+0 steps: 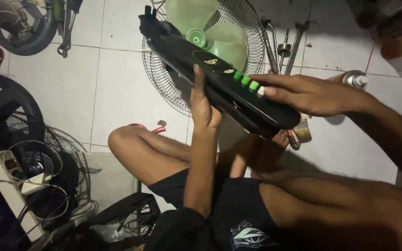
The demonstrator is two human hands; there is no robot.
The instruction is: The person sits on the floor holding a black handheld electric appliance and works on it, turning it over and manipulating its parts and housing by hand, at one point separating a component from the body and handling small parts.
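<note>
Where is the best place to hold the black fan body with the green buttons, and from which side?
Probably at its narrow middle, from the near edge, where the left hand already clasps the black fan body. The housing is long and tilted, so a middle grip balances it. This leaves the green buttons free for the right hand, whose fingers rest beside them.

The long black fan stand body, with green buttons, lies tilted above the person's lap.
</note>
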